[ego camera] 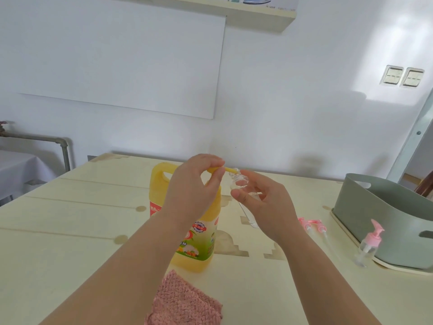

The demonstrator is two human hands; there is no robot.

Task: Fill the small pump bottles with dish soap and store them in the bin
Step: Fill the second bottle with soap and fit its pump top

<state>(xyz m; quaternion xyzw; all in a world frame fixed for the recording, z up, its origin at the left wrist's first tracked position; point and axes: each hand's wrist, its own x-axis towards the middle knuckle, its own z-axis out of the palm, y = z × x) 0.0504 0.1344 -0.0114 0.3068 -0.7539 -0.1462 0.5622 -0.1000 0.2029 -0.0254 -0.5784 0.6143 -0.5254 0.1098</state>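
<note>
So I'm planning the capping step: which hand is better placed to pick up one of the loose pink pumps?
Probably the right hand: the pink pumps lie just beside its wrist. But it holds the small clear bottle, while the left hand works the jug's yellow spout.

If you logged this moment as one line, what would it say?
left hand: on yellow soap jug's pump nozzle | right hand: tilts clear small bottle to nozzle | grey bin: contents unseen

At frame centre, the left hand (194, 191) presses the yellow pump spout (228, 170) of the dish soap jug (199, 240), while the right hand (262, 202) holds a clear small bottle (243, 198) tilted at the spout tip. At right, a pink-pump bottle (369, 245) stands beside the grey-green bin (386, 221); two loose pink pumps (314, 227) lie on the table (70, 219). A pink cloth (182, 301) lies at bottom centre.
</note>
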